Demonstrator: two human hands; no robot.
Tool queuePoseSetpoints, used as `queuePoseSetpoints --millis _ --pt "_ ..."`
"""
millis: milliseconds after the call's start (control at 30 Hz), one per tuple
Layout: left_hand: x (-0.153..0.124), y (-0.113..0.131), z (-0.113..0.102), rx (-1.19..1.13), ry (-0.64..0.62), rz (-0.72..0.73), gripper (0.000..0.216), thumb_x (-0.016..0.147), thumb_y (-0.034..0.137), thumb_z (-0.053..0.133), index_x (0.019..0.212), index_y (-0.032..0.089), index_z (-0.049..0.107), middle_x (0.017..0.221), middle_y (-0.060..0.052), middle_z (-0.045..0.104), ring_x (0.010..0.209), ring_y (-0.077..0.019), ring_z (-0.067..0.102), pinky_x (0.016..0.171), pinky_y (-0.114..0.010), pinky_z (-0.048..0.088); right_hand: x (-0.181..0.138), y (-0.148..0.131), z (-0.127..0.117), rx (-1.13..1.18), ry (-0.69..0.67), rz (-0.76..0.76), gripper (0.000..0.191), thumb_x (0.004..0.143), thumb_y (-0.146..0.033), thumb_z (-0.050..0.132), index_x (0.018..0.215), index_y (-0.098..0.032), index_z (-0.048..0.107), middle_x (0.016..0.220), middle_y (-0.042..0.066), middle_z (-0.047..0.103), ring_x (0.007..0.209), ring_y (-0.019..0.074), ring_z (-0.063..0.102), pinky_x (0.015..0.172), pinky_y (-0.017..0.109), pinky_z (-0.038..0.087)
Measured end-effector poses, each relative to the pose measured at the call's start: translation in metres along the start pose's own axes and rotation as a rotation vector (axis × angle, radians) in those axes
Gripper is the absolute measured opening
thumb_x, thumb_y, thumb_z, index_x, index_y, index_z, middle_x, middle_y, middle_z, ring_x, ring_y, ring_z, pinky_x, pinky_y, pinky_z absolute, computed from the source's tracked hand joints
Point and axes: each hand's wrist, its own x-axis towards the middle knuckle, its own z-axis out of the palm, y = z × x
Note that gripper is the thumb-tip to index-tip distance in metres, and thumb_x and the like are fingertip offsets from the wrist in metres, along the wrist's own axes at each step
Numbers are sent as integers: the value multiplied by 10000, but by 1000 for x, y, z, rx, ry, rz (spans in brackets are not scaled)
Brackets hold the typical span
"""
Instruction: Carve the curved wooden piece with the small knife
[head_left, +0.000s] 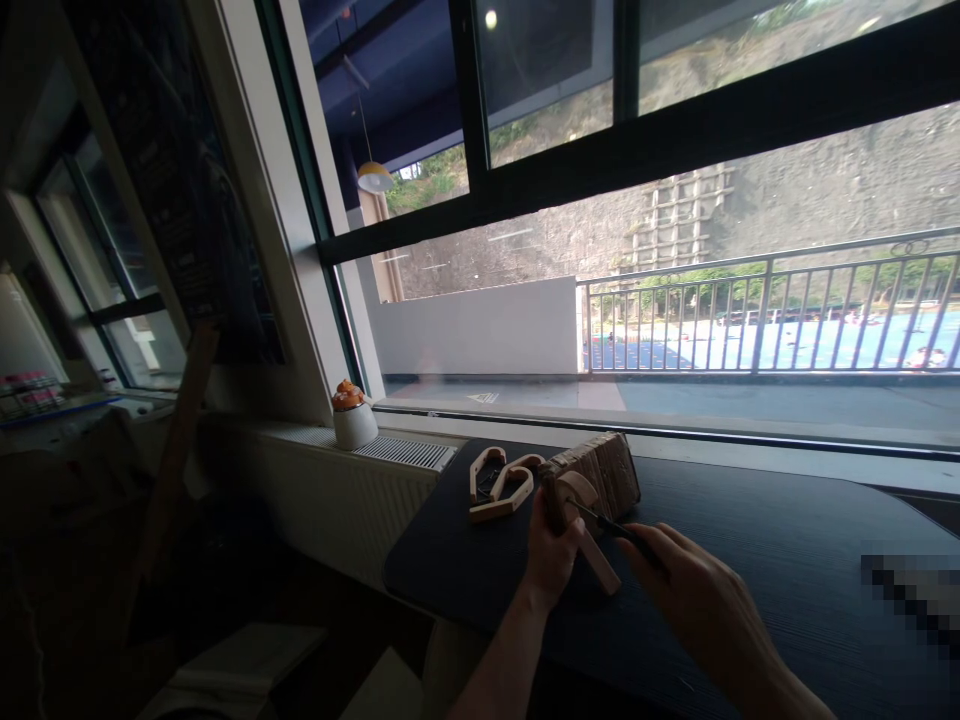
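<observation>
Head view: left grip clamps a curved wooden piece, right grip a slim dark tool.

Indoor room, large window, radiator, table

Left hand and right hand, two in all; dark-handled tool, one; ribbed brown block, one; held curved wooden piece, one; loose curved wooden pieces, at least two, overlapping, exact count unclear; dark table, one; orange-topped white pot, one; radiator, one; hanging lamp, one; metal railing, one; leaning plank, one.
</observation>
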Motion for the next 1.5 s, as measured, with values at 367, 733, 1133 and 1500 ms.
queuePoseSetpoints --millis 367,733,1133,1500 --pt "0 1 1 37 11 25 463 719 198 638 1166 201 520 1046 -53 632 951 -197 582 841 -293 450 -2 6 5 151 33 -36 224 897 -294 417 1083 -243 532 938 38 661 703 154 648 558 245 493" --pt "1 -4 -1 30 -5 7 448 740 198 629 1171 199 509 1026 -52 629 925 -187 585 824 -286 458 -7 11 6 13 72 -113 260 866 -233 443 1096 -247 564 987 13 687 776 152 671 599 229 503" --pt "0 2 0 38 -13 -15 434 744 226 638 1158 199 511 997 -47 629 891 -185 595 772 -274 474 -5 0 1 -52 12 -11 254 925 -369 380 1018 -231 572 696 -16 697 547 153 654 444 237 413" --pt "1 -2 0 35 5 -17 446 739 221 645 1162 206 503 955 -27 621 827 -158 579 757 -262 464 -5 4 5 -159 22 -36 335 931 -304 307 1150 -189 533 957 61 682 818 184 658 604 266 495"
